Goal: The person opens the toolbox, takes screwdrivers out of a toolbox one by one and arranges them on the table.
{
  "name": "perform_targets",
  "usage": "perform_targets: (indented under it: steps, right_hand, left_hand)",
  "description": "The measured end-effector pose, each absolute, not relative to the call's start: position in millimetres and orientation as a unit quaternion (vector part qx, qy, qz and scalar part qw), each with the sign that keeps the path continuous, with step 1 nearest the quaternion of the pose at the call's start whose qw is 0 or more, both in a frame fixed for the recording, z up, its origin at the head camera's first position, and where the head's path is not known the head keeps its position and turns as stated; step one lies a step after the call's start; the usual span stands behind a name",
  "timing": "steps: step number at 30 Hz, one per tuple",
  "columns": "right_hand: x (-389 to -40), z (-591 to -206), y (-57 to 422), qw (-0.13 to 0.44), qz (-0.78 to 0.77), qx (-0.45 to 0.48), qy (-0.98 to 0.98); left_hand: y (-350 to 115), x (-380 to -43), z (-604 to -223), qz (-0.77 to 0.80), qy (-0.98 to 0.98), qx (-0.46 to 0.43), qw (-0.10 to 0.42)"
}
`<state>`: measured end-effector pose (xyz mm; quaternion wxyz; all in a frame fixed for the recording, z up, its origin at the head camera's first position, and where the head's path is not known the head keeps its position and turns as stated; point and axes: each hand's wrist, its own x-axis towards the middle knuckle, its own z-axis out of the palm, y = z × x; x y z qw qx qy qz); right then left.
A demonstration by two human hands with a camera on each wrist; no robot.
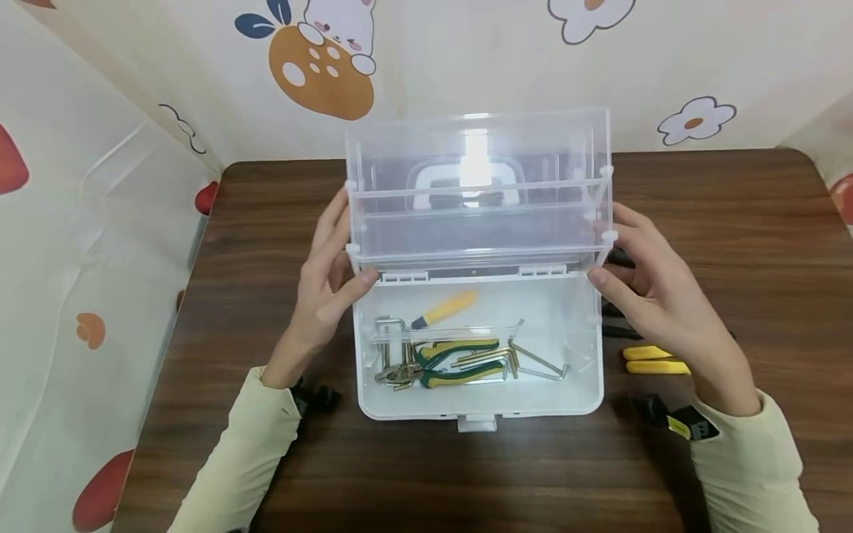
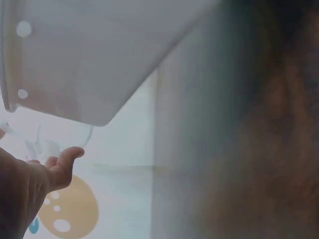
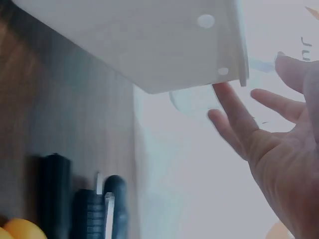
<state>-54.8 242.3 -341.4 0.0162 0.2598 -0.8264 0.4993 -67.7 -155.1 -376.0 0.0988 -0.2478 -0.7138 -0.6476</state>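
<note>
A white toolbox (image 1: 580, 392) with its clear lid (image 1: 546, 229) raised stands between the hands. Inside lie pliers with green and yellow handles (image 1: 460, 377), a yellow-handled tool (image 1: 453, 306) and several L-shaped metal rods (image 1: 540, 360). At the lid's left side is the left hand (image 1: 326, 281), its thumb near the hinge edge and its other fingers partly hidden by the lid. The right hand (image 1: 656, 285) rests by the opposite side, thumb at the hinge corner. In the right wrist view, that hand's spread fingers (image 3: 234, 107) reach the toolbox's underside.
Yellow handles (image 1: 656, 366) and black tools (image 1: 620, 332) lie right of the toolbox, partly beneath the right forearm. The dark wooden table (image 1: 766, 244) meets a patterned wall covering (image 1: 480, 66) at the back. Another covering (image 1: 60, 296) lines the left.
</note>
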Motion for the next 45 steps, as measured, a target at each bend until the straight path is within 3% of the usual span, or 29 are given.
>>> perform_targets:
  steps: [4, 11, 27, 36, 45]
  right_hand:
    - [-51.6, -335.8, 238.7, 0.028, 0.508, 0.262, -0.820]
    - [-53.7, -340.8, 237.8, 0.031, 0.484, 0.261, -0.835]
    - [-66.0, -369.1, 237.9, -0.050, 0.474, 0.207, -0.855]
    - [-69.2, -376.6, 238.3, -0.089, 0.464, 0.182, -0.862]
    - [-69.5, -376.8, 236.6, -0.090, 0.455, 0.179, -0.867]
  left_hand:
    - [-156.6, -67.7, -370.3, -0.648, -0.706, -0.260, 0.122]
    - [-156.6, -69.3, -375.9, -0.651, -0.711, -0.246, 0.107]
    - [-161.1, -73.6, -398.2, -0.680, -0.716, -0.157, 0.005]
    - [-163.5, -74.6, -404.1, -0.649, -0.748, -0.139, -0.010]
    - [-165.2, -74.6, -403.4, -0.643, -0.755, -0.129, -0.013]
